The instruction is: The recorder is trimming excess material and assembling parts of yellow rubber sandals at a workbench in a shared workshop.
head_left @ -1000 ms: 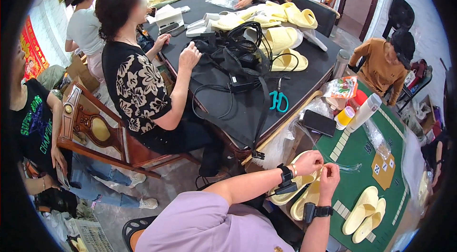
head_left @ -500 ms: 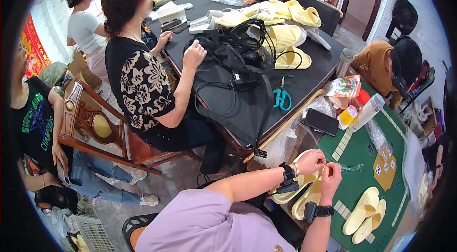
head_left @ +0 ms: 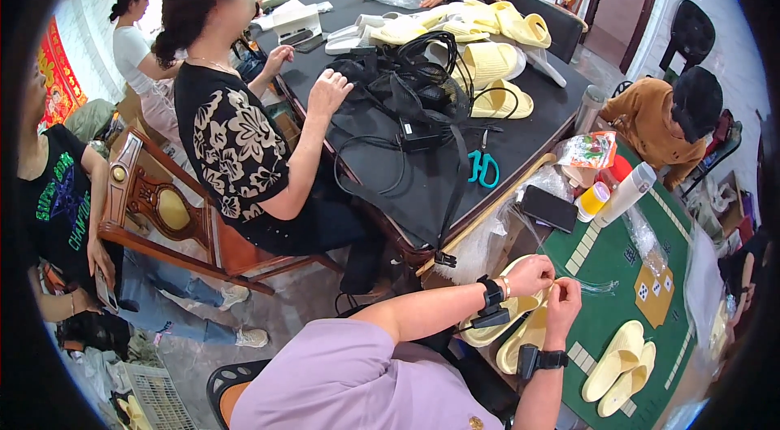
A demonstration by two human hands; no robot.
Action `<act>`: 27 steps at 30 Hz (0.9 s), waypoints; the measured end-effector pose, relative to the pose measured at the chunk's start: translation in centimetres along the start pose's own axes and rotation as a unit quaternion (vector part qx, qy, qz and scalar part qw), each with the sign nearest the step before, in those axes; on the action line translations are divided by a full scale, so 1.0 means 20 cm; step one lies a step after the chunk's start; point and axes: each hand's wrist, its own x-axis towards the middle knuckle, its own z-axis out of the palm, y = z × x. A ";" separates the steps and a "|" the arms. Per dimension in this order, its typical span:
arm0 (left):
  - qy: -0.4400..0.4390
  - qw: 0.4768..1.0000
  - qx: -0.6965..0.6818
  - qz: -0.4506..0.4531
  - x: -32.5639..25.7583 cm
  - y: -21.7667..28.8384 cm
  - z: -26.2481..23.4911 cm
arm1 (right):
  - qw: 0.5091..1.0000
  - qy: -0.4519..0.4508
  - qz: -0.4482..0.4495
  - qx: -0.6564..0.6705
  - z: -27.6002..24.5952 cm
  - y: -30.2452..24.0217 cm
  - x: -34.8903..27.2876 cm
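Note:
My left hand [head_left: 528,274] and my right hand [head_left: 563,304] meet at the near edge of the green mat [head_left: 617,267]. Both pinch a thin clear plastic bag [head_left: 597,287] that trails to the right over the mat. Each wrist wears a black strapped device. Directly under the hands lies a pair of pale yellow slippers [head_left: 508,328], partly hidden by my forearms. A second pair of yellow slippers [head_left: 621,365] lies on the mat to the lower right.
A black phone [head_left: 550,208], a white bottle [head_left: 626,193], a snack packet [head_left: 589,149] and clear bags sit at the mat's far end. The black table [head_left: 528,145] carries teal scissors [head_left: 483,168], black cables and several yellow slippers. People sit all around; a wooden chair [head_left: 162,210] stands left.
My hands stay together over the slippers with the plastic between them. The view has shifted slightly, and the person in brown at the right has bent their head lower.

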 end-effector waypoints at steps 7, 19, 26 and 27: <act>0.005 1.000 0.002 0.019 0.01 -0.04 0.01 | 1.000 0.000 -0.012 -0.011 0.01 0.00 0.01; -0.030 0.999 -0.034 -0.004 0.02 -0.04 -0.02 | 1.000 0.011 0.008 0.015 0.02 0.06 0.01; -0.037 0.997 -0.054 -0.028 0.02 -0.01 -0.05 | 1.000 0.010 0.019 0.007 0.03 0.03 0.01; -0.038 0.997 -0.060 -0.029 0.02 -0.01 -0.05 | 1.000 0.013 0.022 0.003 0.03 0.03 0.01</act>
